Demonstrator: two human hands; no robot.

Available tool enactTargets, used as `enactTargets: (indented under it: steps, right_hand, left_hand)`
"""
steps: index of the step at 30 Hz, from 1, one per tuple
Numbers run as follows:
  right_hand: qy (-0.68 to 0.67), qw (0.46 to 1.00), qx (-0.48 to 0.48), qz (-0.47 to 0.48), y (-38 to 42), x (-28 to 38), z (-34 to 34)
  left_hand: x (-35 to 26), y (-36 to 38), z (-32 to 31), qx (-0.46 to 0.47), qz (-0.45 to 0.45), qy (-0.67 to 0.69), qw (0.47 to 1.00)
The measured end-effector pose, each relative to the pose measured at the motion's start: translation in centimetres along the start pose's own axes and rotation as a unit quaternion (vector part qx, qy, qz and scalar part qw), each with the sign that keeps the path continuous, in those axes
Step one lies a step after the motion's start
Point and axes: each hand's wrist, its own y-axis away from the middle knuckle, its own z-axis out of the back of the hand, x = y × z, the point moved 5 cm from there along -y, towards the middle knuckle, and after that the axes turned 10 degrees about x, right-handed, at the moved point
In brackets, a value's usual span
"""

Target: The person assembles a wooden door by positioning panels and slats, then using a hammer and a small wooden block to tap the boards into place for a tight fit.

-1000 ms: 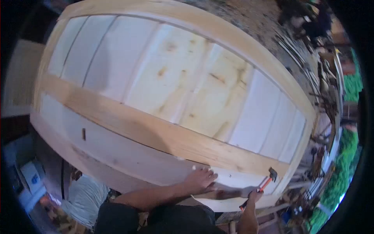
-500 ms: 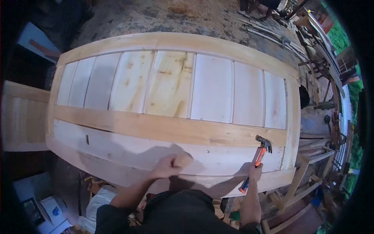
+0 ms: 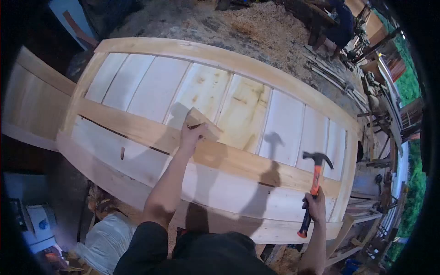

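Observation:
A large panelled wooden door (image 3: 151,45) lies flat in front of me, its pale panels divided by a long middle rail (image 3: 247,159). My left hand (image 3: 190,138) is closed around a small wood block (image 3: 206,130) over the middle rail, beside a stained yellowish panel. In my right hand (image 3: 317,206) is a claw hammer (image 3: 316,176) with an orange and black handle. Its head points up and away from me, above the right part of the door. The hammer's shadow falls on the panels to its left.
Another panelled wooden piece (image 3: 43,87) stands at the left. A wooden frame (image 3: 350,224) is at the lower right, and a whitish sack (image 3: 107,238) at the lower left. Shavings (image 3: 266,23) cover the floor beyond the door. Another person (image 3: 339,25) is at the upper right, near scrap strips (image 3: 327,75).
My left hand has carried the wood block forward from the near edge to the middle rail. The hammer has lifted and shifted slightly right. The view has turned, tilting the door.

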Motion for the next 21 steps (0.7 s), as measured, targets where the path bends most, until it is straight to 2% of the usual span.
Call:
enactTargets:
  steps: [3,5,7,8,9,10,11,13,14,16,18,19,21]
  right_hand:
    - [0.145,0.985,0.087,0.019,-3.8,11.4,-7.3]
    - [0.261,0.955,0.141,0.018,-6.7,17.9,-12.4]
    - [0.393,0.897,0.172,0.108,-8.8,24.2,-18.0]
    - [0.42,0.877,0.202,0.119,-9.8,27.1,-20.9]
    - [0.446,0.854,0.233,0.127,-10.5,29.7,-23.7]
    - [0.485,0.822,0.241,0.179,-11.0,32.2,-26.7]
    - [0.52,0.784,0.247,0.231,-11.4,34.3,-29.6]
    - [0.579,0.727,0.27,0.252,-12.3,37.7,-34.8]
    - [0.608,0.7,0.279,0.251,-12.6,38.6,-37.0]
    - [0.662,0.643,0.296,0.247,-13.1,39.6,-40.1]
    - [0.727,0.56,0.317,0.242,-13.0,39.3,-41.7]
    - [0.754,0.515,0.329,0.24,-12.8,39.0,-42.2]
    - [0.767,0.473,0.337,0.272,-12.7,39.7,-43.7]
  left_hand:
    - [1.3,-2.6,2.5,-0.036,-0.054,-0.198,0.978]
    - [-0.6,-1.6,2.3,-0.058,-0.087,-0.137,0.985]
    - [-1.9,-0.7,2.2,-0.099,-0.105,-0.12,0.982]
    - [-1.8,-0.4,2.3,-0.128,-0.105,-0.136,0.977]
    - [-1.6,-0.1,2.7,-0.156,-0.101,-0.152,0.971]
    - [-0.1,-0.6,3.4,-0.111,0.03,-0.157,0.981]
    - [0.5,-0.7,3.6,-0.115,0.014,-0.151,0.982]
    - [2.0,-0.8,3.6,-0.126,-0.019,-0.14,0.982]
    - [3.1,-0.8,3.1,-0.161,-0.167,-0.048,0.972]
    - [3.6,-0.5,2.4,-0.201,-0.127,-0.123,0.964]
    - [4.1,-0.2,2.5,-0.212,-0.084,-0.101,0.968]
    - [4.4,-0.2,2.6,-0.203,-0.061,-0.043,0.976]
    - [4.6,-0.8,3.0,-0.202,-0.067,-0.005,0.977]
